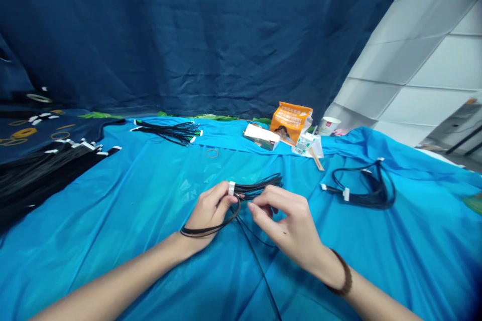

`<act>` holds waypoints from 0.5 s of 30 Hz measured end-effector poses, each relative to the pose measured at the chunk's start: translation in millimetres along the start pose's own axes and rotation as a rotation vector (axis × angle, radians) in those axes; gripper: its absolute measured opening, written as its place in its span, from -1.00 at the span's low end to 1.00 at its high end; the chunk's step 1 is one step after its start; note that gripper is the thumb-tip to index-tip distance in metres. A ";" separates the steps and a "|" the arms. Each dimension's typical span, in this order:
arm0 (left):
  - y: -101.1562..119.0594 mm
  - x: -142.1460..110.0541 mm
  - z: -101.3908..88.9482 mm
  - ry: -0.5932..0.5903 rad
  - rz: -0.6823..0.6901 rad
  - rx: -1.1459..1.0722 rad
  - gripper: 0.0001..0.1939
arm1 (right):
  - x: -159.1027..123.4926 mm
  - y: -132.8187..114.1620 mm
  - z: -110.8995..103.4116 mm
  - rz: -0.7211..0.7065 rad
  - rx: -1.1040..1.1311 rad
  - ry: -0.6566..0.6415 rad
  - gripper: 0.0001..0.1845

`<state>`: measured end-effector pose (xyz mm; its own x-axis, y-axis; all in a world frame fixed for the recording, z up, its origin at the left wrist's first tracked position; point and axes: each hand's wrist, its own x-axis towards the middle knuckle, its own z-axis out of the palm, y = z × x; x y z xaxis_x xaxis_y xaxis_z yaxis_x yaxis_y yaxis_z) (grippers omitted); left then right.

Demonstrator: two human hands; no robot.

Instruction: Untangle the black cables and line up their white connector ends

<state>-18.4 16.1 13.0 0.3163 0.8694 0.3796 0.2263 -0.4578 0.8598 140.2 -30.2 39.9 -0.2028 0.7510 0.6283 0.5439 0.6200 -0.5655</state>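
Fingers and thumb of my left hand [210, 214] are closed around a bundle of thin black cables [259, 187] with a white connector [232, 188] at its near end. A dark cable loop [203, 232] lies around the left wrist side, and loose strands hang down over the cloth. My right hand [288, 215] is beside the bundle on the right, thumb and fingertips pinched together close under the cables. What is between those fingertips, if anything, is too small to make out.
Blue cloth [143, 200] covers the table. Black cable bundles lie at the back [165, 131], the right [365, 190] and the far left [48, 165]. Behind are a white box [261, 136], an orange bag [289, 123], a paper cup [329, 126] and a rubber band [212, 153].
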 end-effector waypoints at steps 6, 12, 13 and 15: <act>-1.9 -1.1 1.5 -0.031 -0.053 -0.057 -0.74 | -0.2 3.5 1.2 0.014 -0.024 -0.027 -0.81; -7.7 -3.2 5.5 -0.064 -0.180 -0.281 -0.72 | 0.0 8.0 3.1 -0.038 -0.065 -0.052 -0.82; -7.2 -3.3 6.3 -0.065 -0.203 -0.324 -0.72 | -0.1 8.7 3.3 -0.046 -0.072 -0.057 -0.82; -5.2 -3.2 7.5 -0.072 -0.255 -0.413 -0.72 | -0.7 10.5 3.8 -0.067 -0.090 -0.062 -0.81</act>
<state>-13.6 14.4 4.8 0.3651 0.9223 0.1272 -0.0752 -0.1070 0.9914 142.9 -23.4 31.5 -0.2896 0.7228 0.6275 0.5979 0.6485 -0.4710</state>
